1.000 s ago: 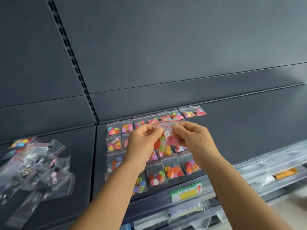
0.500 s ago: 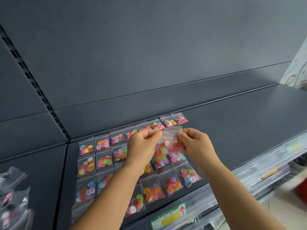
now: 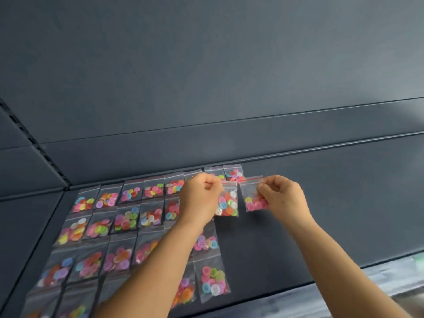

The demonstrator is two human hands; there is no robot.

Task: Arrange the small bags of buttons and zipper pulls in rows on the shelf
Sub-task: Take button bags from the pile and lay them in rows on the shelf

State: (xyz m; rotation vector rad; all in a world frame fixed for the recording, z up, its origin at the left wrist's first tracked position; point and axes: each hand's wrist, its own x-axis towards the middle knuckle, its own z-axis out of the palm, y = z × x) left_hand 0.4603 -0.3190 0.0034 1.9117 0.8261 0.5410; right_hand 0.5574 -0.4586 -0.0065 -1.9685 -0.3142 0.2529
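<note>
Both hands are raised over the dark grey shelf (image 3: 332, 203), each pinching its own small clear bag of buttons. The left hand (image 3: 200, 200) is curled into a loose fist, and its fingertips close on the top left corner of a bag of mixed buttons (image 3: 227, 200); that bag hangs down and to the right of the pinch, so nearly all of it lies clear of the hand, its red zip strip level with the knuckles and its white, blue, green and orange buttons gathered in the lower half. The right hand (image 3: 283, 198) grips a second bag, mostly pink buttons (image 3: 253, 198), by its right edge, thumb and forefinger closed on the plastic about halfway down; this bag reaches out to the left of the fingers, with its red-striped top rising above them. The two held bags hang side by side, just apart, in the gap between the hands. Whether either one touches the shelf cannot be told. To the left of the mixed bag, and below it, lie the rows of bags already laid out (image 3: 128, 216), flat and edge to edge, several rows from the back of the shelf to its front. The back row's last bag (image 3: 234, 174) sits just behind the mixed bag, partly covered by it. To the right of the pink bag the shelf is bare grey surface.
</note>
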